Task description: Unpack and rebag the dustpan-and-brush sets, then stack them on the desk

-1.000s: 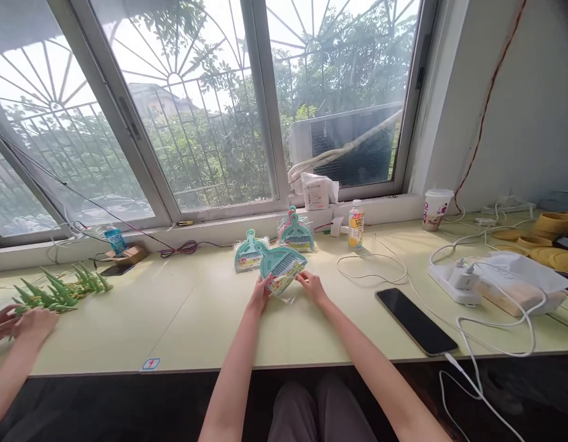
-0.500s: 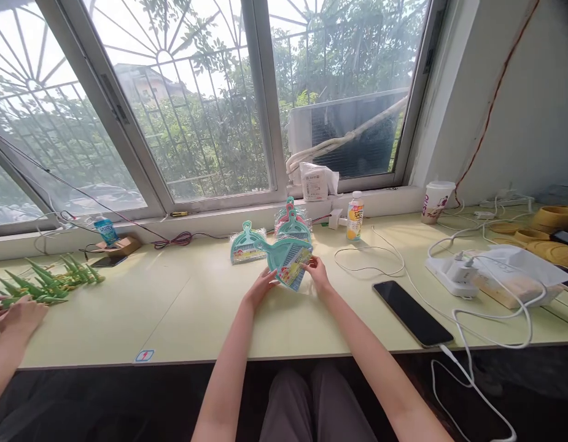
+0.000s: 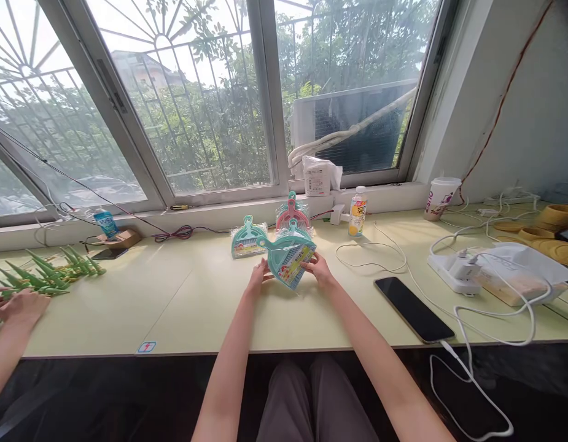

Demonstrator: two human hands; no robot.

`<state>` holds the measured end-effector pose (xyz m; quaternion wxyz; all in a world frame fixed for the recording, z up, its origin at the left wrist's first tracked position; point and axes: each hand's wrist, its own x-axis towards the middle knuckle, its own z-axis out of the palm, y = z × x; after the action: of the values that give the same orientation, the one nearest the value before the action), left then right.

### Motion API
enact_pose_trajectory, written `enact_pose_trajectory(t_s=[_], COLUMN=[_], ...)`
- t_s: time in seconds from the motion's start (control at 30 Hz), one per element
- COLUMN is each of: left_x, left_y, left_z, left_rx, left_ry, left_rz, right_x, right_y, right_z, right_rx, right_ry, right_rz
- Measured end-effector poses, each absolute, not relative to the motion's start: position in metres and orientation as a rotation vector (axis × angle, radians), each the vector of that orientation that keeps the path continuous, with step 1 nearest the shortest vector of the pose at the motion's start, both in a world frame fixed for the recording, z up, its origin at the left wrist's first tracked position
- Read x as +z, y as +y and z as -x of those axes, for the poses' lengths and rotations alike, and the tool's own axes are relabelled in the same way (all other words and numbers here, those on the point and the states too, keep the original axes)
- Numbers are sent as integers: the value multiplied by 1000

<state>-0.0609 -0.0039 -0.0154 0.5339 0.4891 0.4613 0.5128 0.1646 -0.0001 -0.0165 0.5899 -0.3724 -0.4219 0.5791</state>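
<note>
Both of my hands hold one teal mini dustpan set in a clear packet [image 3: 287, 258] just above the pale green table [image 3: 182, 307]. My left hand [image 3: 258, 279] pinches its lower left edge. Gripping the right edge is my right hand [image 3: 318, 270]. The packet is tilted, handle pointing up and left. Behind it lie another teal packet [image 3: 247, 240] and a small pile with a pink one [image 3: 293, 216] on top.
A black phone [image 3: 412, 308] on a white cable lies to the right, by a power strip [image 3: 454, 269] and a bagged box [image 3: 514, 276]. A yellow bottle [image 3: 357, 212] and paper cup [image 3: 440, 197] stand near the sill. At far left another person's hands [image 3: 11, 304] rest by green plastic leaves [image 3: 44, 276].
The packet has been turned and lifted slightly between my hands, its handle now pointing up-left. The view has drifted a little. The other person's hands stay by the leaves.
</note>
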Motion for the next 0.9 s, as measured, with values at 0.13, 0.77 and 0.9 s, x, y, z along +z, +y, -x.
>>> enact_pose_trajectory(t_s=[0.13, 0.77, 0.9], left_x=[-18, 1, 2], left_y=[4, -15, -12], left_z=[69, 65, 75], left_rx=[1385, 1729, 1798], left_ry=[1183, 1628, 1662], left_rz=[-1057, -1641, -1461], right_x=[-10, -9, -5], right_y=[-4, -10, -11], right_z=[-165, -166, -169], right_rx=[1401, 1472, 1477], right_ry=[-1030, -1337, -1324], right_rz=[847, 822, 808])
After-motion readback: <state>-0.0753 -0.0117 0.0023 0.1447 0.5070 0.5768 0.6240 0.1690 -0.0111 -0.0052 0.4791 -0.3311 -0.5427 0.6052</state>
